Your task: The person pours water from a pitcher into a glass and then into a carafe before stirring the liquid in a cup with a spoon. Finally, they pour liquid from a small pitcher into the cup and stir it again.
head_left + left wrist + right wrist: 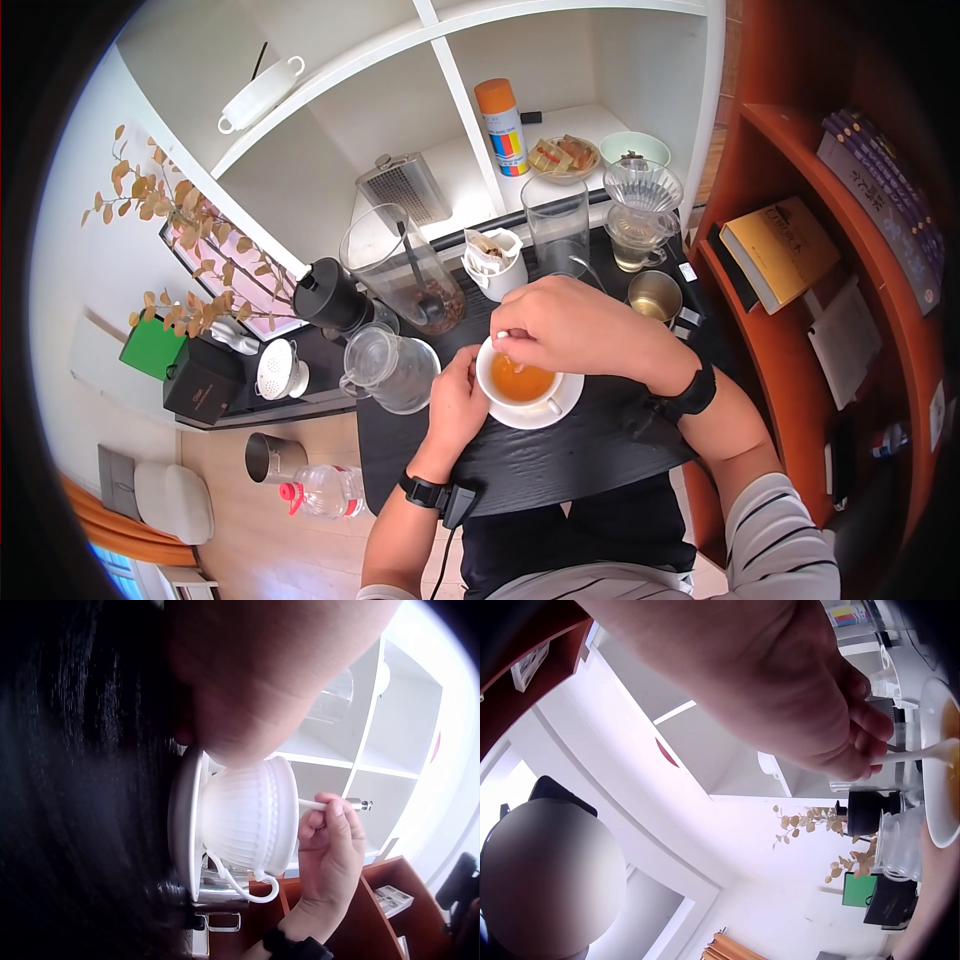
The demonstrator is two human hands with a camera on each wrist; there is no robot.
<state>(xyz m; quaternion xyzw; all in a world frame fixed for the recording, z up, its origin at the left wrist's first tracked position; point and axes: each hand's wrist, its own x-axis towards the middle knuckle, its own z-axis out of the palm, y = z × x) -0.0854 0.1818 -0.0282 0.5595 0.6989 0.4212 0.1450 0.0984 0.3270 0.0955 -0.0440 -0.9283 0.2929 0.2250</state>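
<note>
A white teacup [247, 814] with a ribbed body holds amber liquid [520, 382] and stands on a white saucer [535, 418] on the black table. Above the cup, my right hand [565, 320] pinches the thin handle of a white spoon [907, 756], whose bowl dips into the liquid. My left hand [458, 400] grips the saucer's left edge, close beside the cup wall; its fingertips are mostly hidden in the left wrist view. The cup's handle [259, 892] points toward the near right side.
Left of the cup stand a glass server [395, 370], a black grinder [328, 295] and a tall glass vessel [400, 270] with beans. Behind are a white cup with a drip bag [495, 265] and a clear glass [556, 225]. A metal cup [655, 295] and glass dripper [643, 190] stand right.
</note>
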